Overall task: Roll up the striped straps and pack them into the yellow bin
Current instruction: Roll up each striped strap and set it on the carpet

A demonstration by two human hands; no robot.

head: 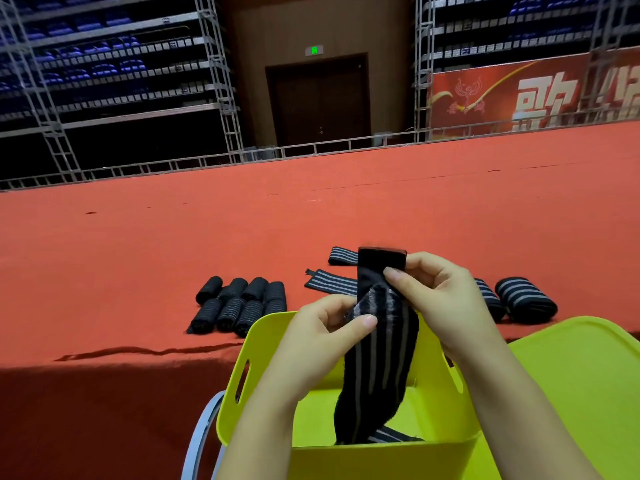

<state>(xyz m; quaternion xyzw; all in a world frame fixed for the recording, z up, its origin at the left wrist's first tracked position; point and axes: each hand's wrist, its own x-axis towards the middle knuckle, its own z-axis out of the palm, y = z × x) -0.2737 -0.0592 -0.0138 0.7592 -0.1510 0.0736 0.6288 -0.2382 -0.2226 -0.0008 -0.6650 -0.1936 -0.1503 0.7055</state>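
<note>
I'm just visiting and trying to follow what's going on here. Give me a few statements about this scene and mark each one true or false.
1. Both hands hold the same striped strap. True: the left hand and the right hand each pinch it near its top.
2. The strap's lower end hangs into the yellow bin. True.
3. The yellow bin is full of rolled straps. False: only the tail of the held strap shows inside it.
4. A cluster of rolled straps lies on the red carpet to the left of the bin. True.
5. Every strap on the carpet is already rolled. False: a flat strap lies unrolled behind the hands.
</note>
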